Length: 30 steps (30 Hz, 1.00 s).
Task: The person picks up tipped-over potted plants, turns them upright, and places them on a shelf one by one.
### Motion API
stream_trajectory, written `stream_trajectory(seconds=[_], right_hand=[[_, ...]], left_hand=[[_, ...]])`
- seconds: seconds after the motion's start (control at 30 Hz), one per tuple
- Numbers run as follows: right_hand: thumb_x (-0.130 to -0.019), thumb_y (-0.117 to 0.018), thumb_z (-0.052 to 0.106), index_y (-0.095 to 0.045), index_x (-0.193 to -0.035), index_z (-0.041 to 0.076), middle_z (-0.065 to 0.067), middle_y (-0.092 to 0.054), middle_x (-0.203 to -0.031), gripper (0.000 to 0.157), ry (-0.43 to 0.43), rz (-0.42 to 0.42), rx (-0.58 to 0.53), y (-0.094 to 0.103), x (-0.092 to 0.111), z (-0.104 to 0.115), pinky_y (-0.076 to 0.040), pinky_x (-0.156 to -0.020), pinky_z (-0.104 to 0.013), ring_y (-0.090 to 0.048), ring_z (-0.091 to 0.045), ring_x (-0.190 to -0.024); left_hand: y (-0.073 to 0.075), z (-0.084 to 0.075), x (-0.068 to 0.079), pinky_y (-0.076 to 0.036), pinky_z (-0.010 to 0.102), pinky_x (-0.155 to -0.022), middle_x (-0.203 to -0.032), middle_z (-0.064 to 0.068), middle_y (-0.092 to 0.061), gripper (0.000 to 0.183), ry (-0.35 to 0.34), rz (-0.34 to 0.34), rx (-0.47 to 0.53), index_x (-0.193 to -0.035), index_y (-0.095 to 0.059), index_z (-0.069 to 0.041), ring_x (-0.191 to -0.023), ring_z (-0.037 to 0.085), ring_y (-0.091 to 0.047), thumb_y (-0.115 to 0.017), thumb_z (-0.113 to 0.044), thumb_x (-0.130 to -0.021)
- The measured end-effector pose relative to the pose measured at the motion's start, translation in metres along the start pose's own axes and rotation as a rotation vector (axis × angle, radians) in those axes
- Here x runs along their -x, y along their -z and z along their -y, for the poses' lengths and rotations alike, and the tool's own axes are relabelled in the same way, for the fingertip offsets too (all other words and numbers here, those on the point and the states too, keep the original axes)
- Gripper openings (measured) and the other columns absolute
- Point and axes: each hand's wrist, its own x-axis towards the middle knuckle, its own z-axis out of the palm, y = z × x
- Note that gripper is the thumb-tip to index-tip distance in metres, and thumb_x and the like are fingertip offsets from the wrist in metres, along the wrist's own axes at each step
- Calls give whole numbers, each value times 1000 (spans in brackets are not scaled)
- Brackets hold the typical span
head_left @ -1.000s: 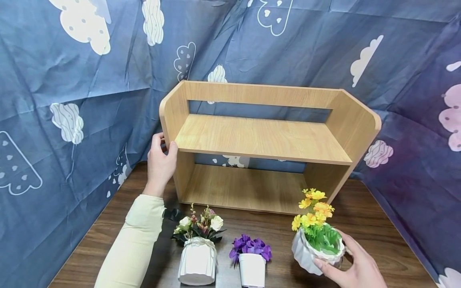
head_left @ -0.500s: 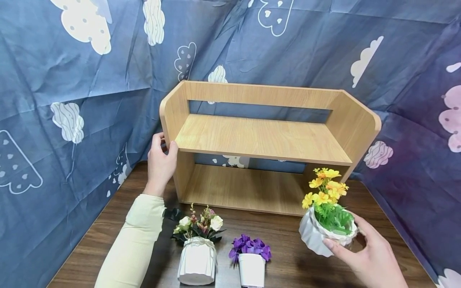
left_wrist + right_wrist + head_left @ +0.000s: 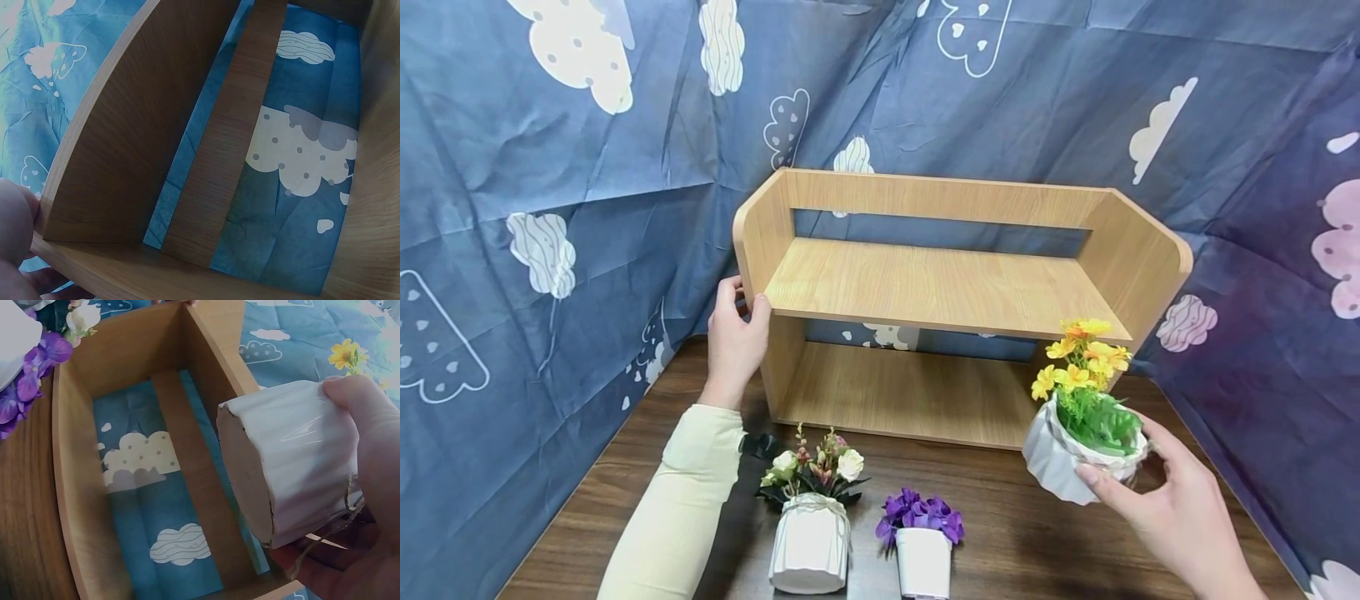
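A two-tier wooden shelf (image 3: 925, 287) stands at the back of the table. My left hand (image 3: 737, 343) grips its left side panel, thumb on the front edge and fingers round the outer face; the left wrist view shows that hand (image 3: 19, 244) at the panel's edge. Toward the right, my right hand (image 3: 1180, 492) holds a white flowerpot (image 3: 1067, 454) with yellow flowers (image 3: 1081, 358), tilted and raised above the table in front of the shelf's right end. In the right wrist view the pot's (image 3: 300, 456) underside and a loose twine show.
On the table's front stand a white pot (image 3: 808, 546) with white and pink flowers and a smaller white pot (image 3: 924, 562) with purple flowers (image 3: 919, 515). Blue cloud-print cloth (image 3: 625, 250) hangs behind and on both sides. A dark strap lies beside the left sleeve.
My right hand has lifted the yellow-flowered pot upward and a little to the right. The left hand has stayed on the shelf's side panel.
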Motion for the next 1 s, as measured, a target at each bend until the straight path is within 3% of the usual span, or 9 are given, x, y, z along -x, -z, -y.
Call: stream_trajectory(seconds=[0.4,0.67,1.0], right_hand=[[-76,-97,12,-67,-138,1,42,-55,-101,70,-24,-28,11,3,-23,14,-43,-69,-5,-53,14,-84],[-77,-95,8,-67,-140,1,44,-56,-99,69,-12,-54,-24,3,-44,23,-42,-70,-4,-53,15,-83],[-79,-94,8,-69,-136,2,36,-59,-92,62,-28,-99,-72,-2,-63,30,-43,-67,-5,-54,11,-77]], left_hand=[[-1,0,1,-54,59,-109,-145,23,-62,44,-10,-12,-3,-146,-53,-9,-128,40,-66,-54,-29,-106],[1,-3,0,-53,57,-110,-142,23,-64,44,-24,-24,15,-145,-54,-6,-129,40,-66,-54,-24,-105],[-1,1,0,-54,58,-108,-144,22,-64,45,-18,-17,-1,-146,-53,-10,-128,40,-66,-53,-29,-106]])
